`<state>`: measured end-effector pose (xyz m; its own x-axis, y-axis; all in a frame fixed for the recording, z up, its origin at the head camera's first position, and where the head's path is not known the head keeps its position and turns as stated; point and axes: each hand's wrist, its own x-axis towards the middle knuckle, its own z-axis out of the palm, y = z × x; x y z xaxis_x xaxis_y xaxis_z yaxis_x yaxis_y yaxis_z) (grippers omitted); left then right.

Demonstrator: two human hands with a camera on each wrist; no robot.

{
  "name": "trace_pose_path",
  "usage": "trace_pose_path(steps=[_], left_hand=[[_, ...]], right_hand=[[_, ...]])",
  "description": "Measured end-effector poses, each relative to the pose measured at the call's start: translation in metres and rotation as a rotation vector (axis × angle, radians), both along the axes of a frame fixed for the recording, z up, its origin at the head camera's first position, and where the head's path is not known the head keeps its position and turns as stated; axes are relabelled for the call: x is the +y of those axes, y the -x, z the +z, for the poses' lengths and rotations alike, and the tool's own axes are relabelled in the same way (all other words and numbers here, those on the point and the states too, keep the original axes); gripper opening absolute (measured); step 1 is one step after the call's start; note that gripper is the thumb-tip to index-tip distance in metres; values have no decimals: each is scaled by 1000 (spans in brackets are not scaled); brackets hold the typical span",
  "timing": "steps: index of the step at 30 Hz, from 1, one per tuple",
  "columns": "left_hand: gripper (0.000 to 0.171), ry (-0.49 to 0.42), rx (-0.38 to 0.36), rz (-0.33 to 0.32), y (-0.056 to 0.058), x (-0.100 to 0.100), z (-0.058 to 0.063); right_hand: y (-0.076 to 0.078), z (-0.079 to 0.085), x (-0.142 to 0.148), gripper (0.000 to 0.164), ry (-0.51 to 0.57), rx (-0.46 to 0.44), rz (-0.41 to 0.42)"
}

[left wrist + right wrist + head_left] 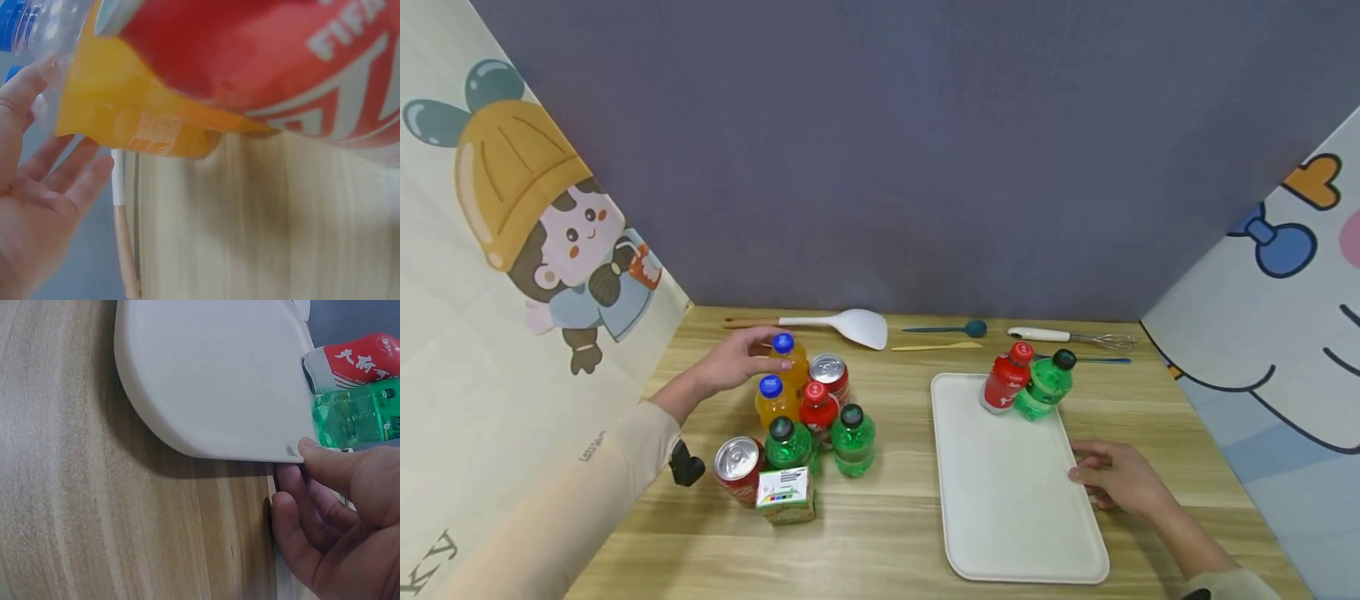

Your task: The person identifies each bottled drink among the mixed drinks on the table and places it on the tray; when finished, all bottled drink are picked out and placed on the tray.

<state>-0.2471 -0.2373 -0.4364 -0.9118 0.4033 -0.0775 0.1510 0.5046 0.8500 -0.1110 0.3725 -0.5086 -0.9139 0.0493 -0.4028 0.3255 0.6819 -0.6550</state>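
Note:
My left hand (751, 360) reaches around the upper part of the rear orange drink bottle (795, 372) with a blue cap. Its thumb overlaps the bottle's front while loosely extended fingers (69, 165) pass behind. Right beside stands another blue-capped orange bottle (777, 406). Across the table, my right hand (1116, 477) pinches the right edge of a white tray (1000, 500), thumb (319, 464) on the rim and fingers below. At the tray's far end stand a red bottle (1006, 379) and a green bottle (1045, 385).
Close to the orange bottles are a red-capped bottle (818, 410), two green bottles (853, 442), two red cans (739, 468) and a small drink carton (786, 497). Behind lie a white spatula (859, 327), a teal spoon (974, 328), a yellow utensil (936, 346) and a whisk (1105, 339).

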Motion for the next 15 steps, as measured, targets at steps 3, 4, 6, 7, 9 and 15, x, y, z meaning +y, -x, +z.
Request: trace_pose_path(steps=[3,4,6,7,9,15], left_hand=[[46,-22,27,6,-2,0,0],[44,-31,33,8,-2,-1,0],[41,-44,40,25,-3,-1,-1],[41,-47,41,34,-3,-2,-1],[40,-47,40,46,-3,-3,-1],[41,-31,36,73,-6,-4,0]], right_hand=[[0,0,-1,63,-5,-6,-9],[0,1,-1,64,-7,-1,1],[-1,2,-1,64,1,7,8],[-1,2,-2,63,6,7,1],[-2,3,-3,63,13,14,7],[-2,4,-3,62,15,10,0]])
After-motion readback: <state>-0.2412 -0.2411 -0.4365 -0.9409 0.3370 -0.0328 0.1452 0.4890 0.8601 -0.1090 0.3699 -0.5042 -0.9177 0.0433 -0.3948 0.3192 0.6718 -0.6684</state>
